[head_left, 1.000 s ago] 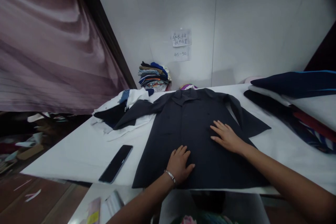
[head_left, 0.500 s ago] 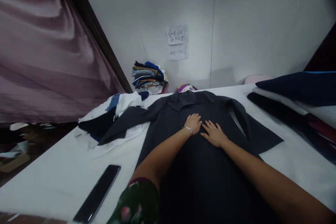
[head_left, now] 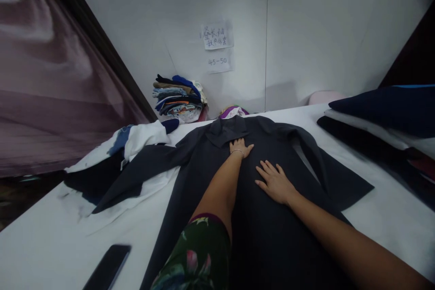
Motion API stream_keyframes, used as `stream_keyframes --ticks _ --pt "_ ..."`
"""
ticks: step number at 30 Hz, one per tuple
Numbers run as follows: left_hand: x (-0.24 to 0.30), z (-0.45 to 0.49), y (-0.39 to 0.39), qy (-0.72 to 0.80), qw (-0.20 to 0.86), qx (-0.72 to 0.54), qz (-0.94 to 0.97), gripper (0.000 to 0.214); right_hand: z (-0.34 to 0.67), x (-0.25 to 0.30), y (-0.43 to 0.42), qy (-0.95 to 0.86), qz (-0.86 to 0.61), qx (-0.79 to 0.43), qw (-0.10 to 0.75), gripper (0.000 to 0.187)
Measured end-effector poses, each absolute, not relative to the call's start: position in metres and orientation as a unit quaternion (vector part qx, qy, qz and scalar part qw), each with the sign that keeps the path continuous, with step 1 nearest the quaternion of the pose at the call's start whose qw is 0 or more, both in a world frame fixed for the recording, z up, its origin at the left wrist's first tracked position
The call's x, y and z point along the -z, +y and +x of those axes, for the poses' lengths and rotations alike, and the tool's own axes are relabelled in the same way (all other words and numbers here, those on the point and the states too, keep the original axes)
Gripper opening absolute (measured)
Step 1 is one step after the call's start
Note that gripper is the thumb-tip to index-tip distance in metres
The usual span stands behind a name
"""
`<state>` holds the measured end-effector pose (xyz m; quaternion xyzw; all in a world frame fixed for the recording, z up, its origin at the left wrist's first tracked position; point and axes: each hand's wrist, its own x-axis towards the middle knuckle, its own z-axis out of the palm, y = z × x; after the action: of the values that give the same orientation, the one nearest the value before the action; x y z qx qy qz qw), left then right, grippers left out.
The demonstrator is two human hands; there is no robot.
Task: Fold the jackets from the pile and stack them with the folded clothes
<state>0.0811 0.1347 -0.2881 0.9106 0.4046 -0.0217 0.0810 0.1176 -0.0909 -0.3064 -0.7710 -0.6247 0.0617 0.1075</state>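
Head view: dark collared coat (head_left: pixel 254 213), laid out.

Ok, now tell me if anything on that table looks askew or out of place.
One sleeve of the dark collared coat looks askew, draped over rumpled clothes at left. The smartphone beside the coat seems out of place, not being clothing. Nothing appears spilled.

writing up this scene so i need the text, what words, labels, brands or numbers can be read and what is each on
"叠长袖 秋冬外套": handwritten on the upper sheet on the wall; some strokes are faint.
"45-50": on the lower sheet.
Nothing legible on the coat or phone.
Stack: any print is too small to read.
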Motion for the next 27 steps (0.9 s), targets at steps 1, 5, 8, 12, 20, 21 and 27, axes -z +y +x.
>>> stream_keyframes --ticks 1,5,8,12,20,21,27 --pt "0.286 0.079 0.137 0.395 0.085 0.028 0.914 0.073 0.117 0.306 -0.091 -0.624 -0.771 -0.062 0.109 0.067" --pt "0.283 0.060 0.148 0.374 0.077 0.015 0.924 0.065 0.116 0.304 -0.091 -0.625 -0.769 -0.063 0.116 0.068" --pt "0.286 0.049 0.151 0.376 0.066 0.010 0.924 0.066 0.116 0.303 -0.092 -0.625 -0.770 -0.063 0.113 0.068" --pt "0.290 0.043 0.142 0.359 0.062 0.021 0.931 0.067 0.115 0.301 -0.092 -0.622 -0.773 -0.061 0.106 0.067" --pt "0.290 -0.009 0.085 0.293 0.097 0.032 0.951 0.078 0.117 0.305 -0.091 -0.626 -0.772 -0.061 0.093 0.067" --pt "0.290 -0.019 0.077 0.288 0.098 0.035 0.952 0.079 0.118 0.307 -0.091 -0.625 -0.773 -0.061 0.094 0.067" --pt "0.283 -0.083 0.048 0.270 0.116 0.036 0.955 0.072 0.119 0.309 -0.091 -0.623 -0.775 -0.063 0.088 0.067"
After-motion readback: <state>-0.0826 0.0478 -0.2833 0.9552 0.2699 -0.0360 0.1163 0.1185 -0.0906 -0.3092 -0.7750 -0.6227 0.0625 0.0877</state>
